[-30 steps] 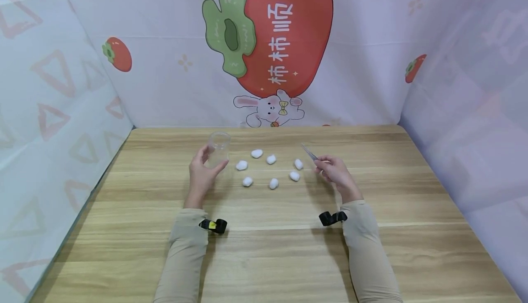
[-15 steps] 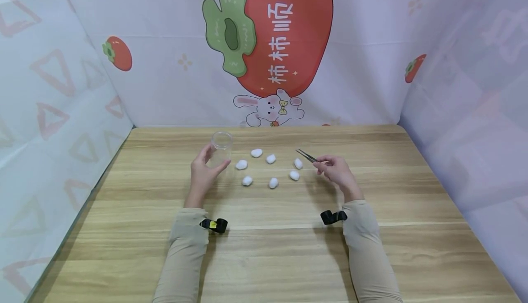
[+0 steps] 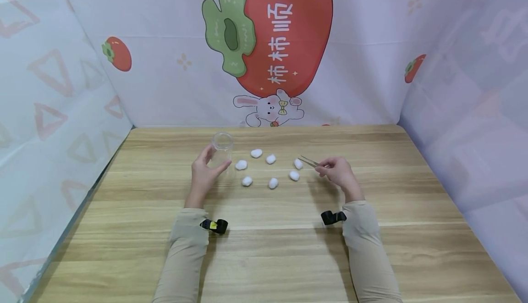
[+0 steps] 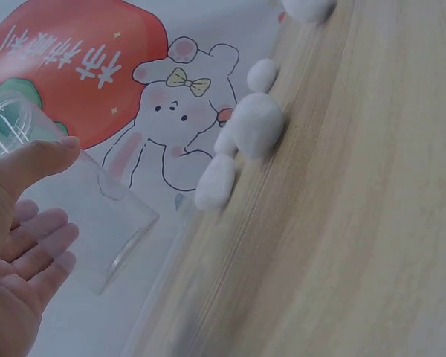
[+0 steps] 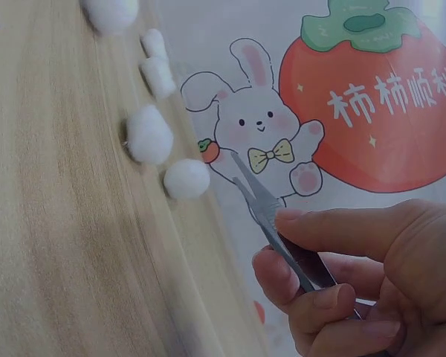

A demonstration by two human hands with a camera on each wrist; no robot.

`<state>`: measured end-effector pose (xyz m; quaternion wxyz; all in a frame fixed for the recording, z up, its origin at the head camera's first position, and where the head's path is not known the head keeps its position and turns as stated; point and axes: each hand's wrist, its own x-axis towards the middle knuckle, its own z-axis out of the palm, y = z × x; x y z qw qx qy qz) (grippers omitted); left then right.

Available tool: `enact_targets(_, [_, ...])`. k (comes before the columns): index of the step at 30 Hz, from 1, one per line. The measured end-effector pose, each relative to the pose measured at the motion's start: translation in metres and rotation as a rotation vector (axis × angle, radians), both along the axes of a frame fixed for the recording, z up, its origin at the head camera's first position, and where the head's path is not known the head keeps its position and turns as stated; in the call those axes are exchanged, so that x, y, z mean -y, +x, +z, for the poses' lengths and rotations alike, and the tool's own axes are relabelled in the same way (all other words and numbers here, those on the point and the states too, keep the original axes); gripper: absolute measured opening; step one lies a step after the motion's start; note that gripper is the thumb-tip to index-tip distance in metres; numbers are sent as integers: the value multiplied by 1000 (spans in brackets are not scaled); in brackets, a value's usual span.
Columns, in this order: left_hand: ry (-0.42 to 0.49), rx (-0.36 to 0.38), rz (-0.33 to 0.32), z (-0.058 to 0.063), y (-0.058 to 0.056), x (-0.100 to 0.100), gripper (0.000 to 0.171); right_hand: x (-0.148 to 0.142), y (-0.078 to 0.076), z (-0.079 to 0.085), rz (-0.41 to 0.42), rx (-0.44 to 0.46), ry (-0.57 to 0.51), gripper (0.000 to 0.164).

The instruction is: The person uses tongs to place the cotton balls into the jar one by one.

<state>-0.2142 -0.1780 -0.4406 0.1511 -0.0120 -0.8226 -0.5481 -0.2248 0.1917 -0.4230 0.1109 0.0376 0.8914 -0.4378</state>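
Observation:
My left hand [image 3: 205,173] grips a clear plastic jar [image 3: 222,149] round its side, thumb in front and fingers behind. In the left wrist view the jar [image 4: 97,216] shows its open, ringed mouth and see-through wall. My right hand [image 3: 337,173] pinches metal tweezers [image 3: 309,161] between thumb and fingers. Their two tips stand slightly apart, near the rightmost cotton ball [image 3: 298,163], with nothing between them in the right wrist view. Just below it lies another cotton ball [image 3: 294,175]. Closest to the jar is a cotton ball [image 3: 241,165] at the left of the group.
Several more cotton balls, such as the front one [image 3: 273,183] and the back one [image 3: 256,153], lie in a loose ring on the wooden table [image 3: 264,257]. A printed cloth [image 3: 165,78] hangs behind the table's back edge. Cloth walls flank both sides.
The tweezers have turned and lowered, bringing their tips toward the rightmost cotton ball. The jar has shifted slightly right in my left hand. The cotton balls stay in place.

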Motion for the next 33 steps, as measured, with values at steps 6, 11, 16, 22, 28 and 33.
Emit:
enact_targets(6, [3,-4,1,-1,0,-1,71,0,0,0,-10,21,37,28])
enact_targets(11, [5,-13,-7,-2,-1,-1,70,1,0,0,-5,37,63,29])
enact_targets(16, [3,-19,-11,-2,-1,-1,69,1,1,0,0,48,67,30])
enact_targets(22, [-2,-21,-12,-2,-1,-1,70,1,1,1,0,62,75,29])
enact_targets(28, [0,-22,-10,-2,-1,-1,71,3,1,2,1,84,81,27])
enact_targets(33, [-1,-24,-13,-2,-1,0,72,5,2,0,8,78,88,27])
